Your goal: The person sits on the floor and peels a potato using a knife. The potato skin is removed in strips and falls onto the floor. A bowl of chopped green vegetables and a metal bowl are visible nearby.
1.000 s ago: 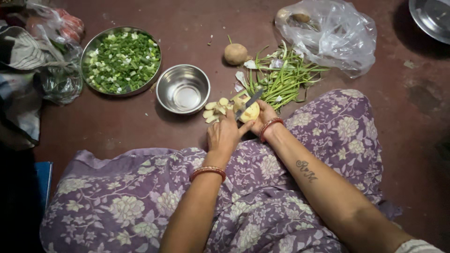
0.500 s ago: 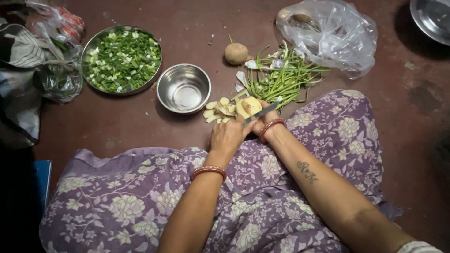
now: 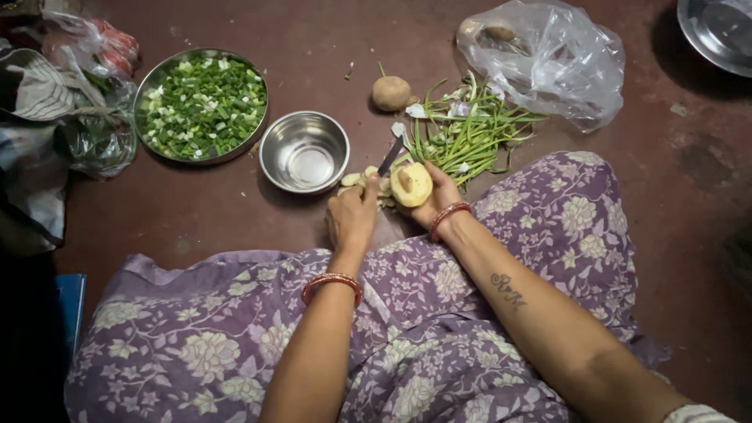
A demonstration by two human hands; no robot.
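Peeling is judged to be the step in hand: a partly peeled potato is gripped in the right hand, just above the floor, while a knife is clasped in the closed left hand, its blade pointing up and away beside the potato. A steady hold and a turn of the potato would be called for by any further cut. Pale cut pieces are heaped between the hands and one empty steel bowl. One steel plate of chopped greens, one whole unpeeled potato, one pile of green stalks and one clear plastic bag are counted. Two red bangles, one per wrist, are worn.
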